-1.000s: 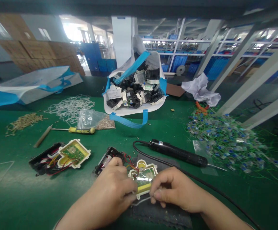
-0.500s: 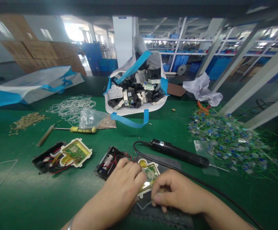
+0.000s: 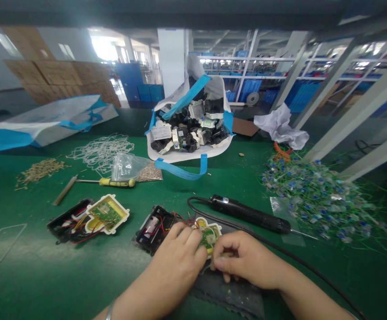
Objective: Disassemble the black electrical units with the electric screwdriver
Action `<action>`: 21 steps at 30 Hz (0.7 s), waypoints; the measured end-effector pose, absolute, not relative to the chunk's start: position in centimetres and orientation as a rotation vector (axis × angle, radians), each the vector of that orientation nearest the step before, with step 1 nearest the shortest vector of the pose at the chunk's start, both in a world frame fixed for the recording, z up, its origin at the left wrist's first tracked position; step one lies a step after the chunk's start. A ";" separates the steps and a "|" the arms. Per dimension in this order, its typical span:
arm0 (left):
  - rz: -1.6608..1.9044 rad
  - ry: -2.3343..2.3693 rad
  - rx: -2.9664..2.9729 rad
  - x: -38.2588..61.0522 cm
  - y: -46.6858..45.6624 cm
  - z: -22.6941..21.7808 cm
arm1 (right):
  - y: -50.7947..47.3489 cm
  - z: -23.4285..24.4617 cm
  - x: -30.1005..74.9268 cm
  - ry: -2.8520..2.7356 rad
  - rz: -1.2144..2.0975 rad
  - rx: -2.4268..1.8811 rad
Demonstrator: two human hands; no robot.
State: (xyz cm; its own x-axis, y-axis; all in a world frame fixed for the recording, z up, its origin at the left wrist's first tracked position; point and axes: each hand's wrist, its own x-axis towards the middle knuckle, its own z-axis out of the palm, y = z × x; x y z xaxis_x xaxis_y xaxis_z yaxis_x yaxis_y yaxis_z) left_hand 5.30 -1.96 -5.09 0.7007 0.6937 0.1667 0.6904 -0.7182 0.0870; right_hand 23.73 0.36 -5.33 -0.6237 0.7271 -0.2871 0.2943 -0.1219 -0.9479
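My left hand [image 3: 176,262] and my right hand [image 3: 243,260] are both closed on a small white-framed cover with a green circuit board [image 3: 209,234], held over a dark grey mat [image 3: 233,295] at the near edge. Red wires join the board to an open black case [image 3: 155,229] lying just left of my left hand. Most of the cover is hidden under my fingers.
A second opened unit [image 3: 91,218] lies to the left. A black electric screwdriver [image 3: 249,214] with its cable lies behind my hands. A yellow-handled screwdriver [image 3: 113,182], a white bag of units [image 3: 189,126], white gaskets [image 3: 101,149] and a pile of green-wired seals [image 3: 313,195] cover the green table.
My hands have closed further over the white-framed board, hiding more of it. The pale gasket loop seen under the cover a second ago no longer shows.
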 end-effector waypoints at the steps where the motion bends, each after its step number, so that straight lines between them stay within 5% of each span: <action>1: 0.310 1.179 2.881 5.2 -1.9 -5.1 | 0.4 -5.4 23.8 -1.786 1.788 -1.137; 13: 0.990 1.249 2.567 3.6 -0.7 -6.2 | 1.3 -5.3 24.6 -1.341 1.841 -0.644; 21: 1.007 1.346 1.655 3.2 -0.4 -5.0 | 1.6 -5.6 24.2 -1.179 1.765 -0.734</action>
State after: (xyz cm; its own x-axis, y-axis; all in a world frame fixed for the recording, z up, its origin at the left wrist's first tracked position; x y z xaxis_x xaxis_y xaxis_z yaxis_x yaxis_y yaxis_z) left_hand 3.23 -0.45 -4.97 0.1321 0.9851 0.1097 0.3827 -0.1528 0.9111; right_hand 24.17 1.63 -5.62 -0.4513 0.8923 -0.0076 -0.3345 -0.1770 -0.9256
